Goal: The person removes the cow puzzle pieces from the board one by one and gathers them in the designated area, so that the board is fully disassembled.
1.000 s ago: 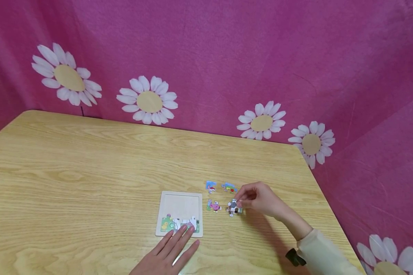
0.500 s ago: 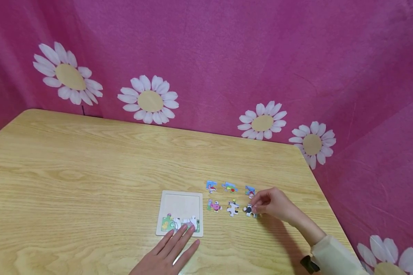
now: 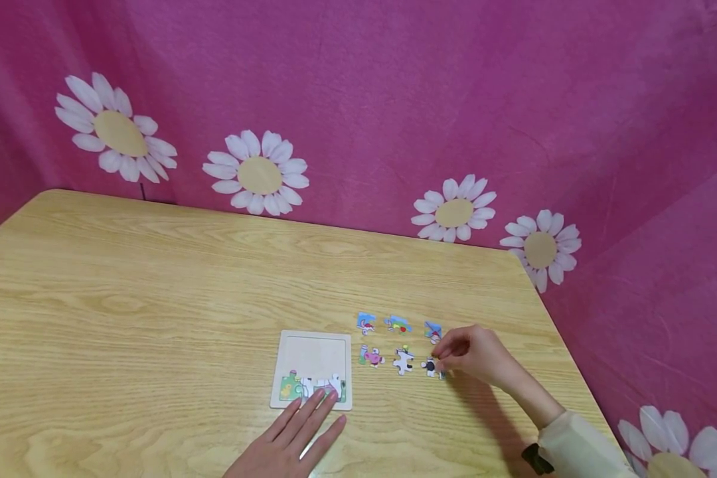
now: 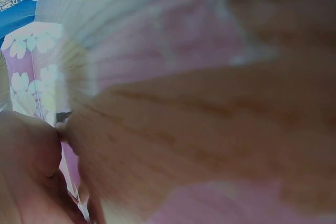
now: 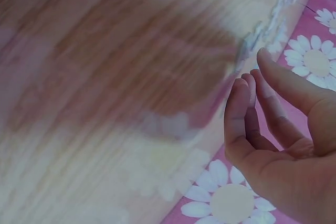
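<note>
In the head view, my left hand point(image 3: 289, 435) lies with straight fingers over the lower edge of a square wooden puzzle tray point(image 3: 277, 362). Its fingertips rest on the puzzle pieces point(image 3: 289, 386) along the tray's bottom, partly covering them. My right hand point(image 3: 475, 355) pinches the edge of a black-and-white puzzle piece point(image 3: 430, 366), at the right end of the near row of loose pieces. In the right wrist view, the thumb and curled fingers of the right hand point(image 5: 278, 119) come close together; the piece between them is hard to make out there.
Beside the tray lie a pink piece point(image 3: 372, 357) and a white piece point(image 3: 403, 362). Behind them are three blue-topped pieces, including a left one point(image 3: 366, 323), a middle one point(image 3: 398, 324) and a right one point(image 3: 433, 331). A pink daisy-print cloth point(image 3: 346, 119) hangs behind the wooden table point(image 3: 155, 299).
My right hand has moved right with the black-and-white piece, from over the white piece to the row's end; lately that piece has turned slightly. My left hand has stayed in place.
</note>
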Demonstrator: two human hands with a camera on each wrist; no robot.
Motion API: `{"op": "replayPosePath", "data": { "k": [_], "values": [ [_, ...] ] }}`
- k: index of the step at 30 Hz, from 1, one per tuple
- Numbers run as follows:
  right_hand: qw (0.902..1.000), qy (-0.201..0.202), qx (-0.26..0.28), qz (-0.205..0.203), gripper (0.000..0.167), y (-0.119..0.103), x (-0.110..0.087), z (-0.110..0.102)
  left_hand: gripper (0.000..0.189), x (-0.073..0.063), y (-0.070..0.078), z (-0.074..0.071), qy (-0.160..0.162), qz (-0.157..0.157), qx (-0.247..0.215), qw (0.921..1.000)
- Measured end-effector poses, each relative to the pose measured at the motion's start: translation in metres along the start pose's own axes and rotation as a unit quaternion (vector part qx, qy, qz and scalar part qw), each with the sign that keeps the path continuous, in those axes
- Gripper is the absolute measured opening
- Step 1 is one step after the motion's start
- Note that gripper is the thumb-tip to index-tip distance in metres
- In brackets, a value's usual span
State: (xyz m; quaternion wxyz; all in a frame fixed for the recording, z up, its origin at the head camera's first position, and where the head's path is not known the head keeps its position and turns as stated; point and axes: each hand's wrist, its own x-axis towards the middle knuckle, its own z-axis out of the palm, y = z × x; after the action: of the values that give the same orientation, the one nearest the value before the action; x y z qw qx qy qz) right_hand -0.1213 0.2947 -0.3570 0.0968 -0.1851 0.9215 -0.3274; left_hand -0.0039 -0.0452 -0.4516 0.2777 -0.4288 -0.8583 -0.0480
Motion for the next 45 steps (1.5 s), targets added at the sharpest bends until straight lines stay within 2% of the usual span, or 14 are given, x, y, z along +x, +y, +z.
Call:
{"op": "replayPosePath", "data": {
  "k": [6, 12, 21, 27, 30, 35, 45],
  "values": [
    [0.9992, -0.001, 0.04, -0.006, 0.009, -0.008, 0.0, 0.001, 0.082, 0.0, 0.0, 0.001, 0.009, -0.003, -0.009, 0.9999],
    [0.995, -0.032, 0.093, -0.018, 0.012, -0.028, 0.005, 0.015, 0.081, -0.001, 0.0, 0.002, 0.013, -0.005, -0.014, 0.9998],
    [0.9822, -0.086, 0.159, -0.051, 0.013, -0.071, 0.035, 0.051, 0.085, -0.001, 0.0, 0.001, 0.0, -0.002, -0.01, 0.9999],
    [0.9723, -0.123, 0.18, -0.085, 0.014, -0.099, 0.055, 0.078, 0.08, -0.001, 0.0, 0.004, 0.027, 0.001, -0.01, 0.9996],
    [0.9703, -0.136, 0.185, -0.076, 0.014, -0.11, 0.063, 0.091, 0.079, -0.001, 0.0, 0.006, 0.036, 0.002, -0.01, 0.9993],
    [0.9728, -0.144, 0.172, -0.056, 0.012, -0.123, 0.073, 0.107, 0.079, -0.001, -0.001, 0.008, 0.043, 0.004, -0.004, 0.9991],
    [0.9716, -0.16, 0.17, -0.037, 0.008, -0.128, 0.078, 0.112, 0.082, -0.001, -0.002, 0.005, 0.023, 0.004, -0.019, 0.9995]
  ]
}}
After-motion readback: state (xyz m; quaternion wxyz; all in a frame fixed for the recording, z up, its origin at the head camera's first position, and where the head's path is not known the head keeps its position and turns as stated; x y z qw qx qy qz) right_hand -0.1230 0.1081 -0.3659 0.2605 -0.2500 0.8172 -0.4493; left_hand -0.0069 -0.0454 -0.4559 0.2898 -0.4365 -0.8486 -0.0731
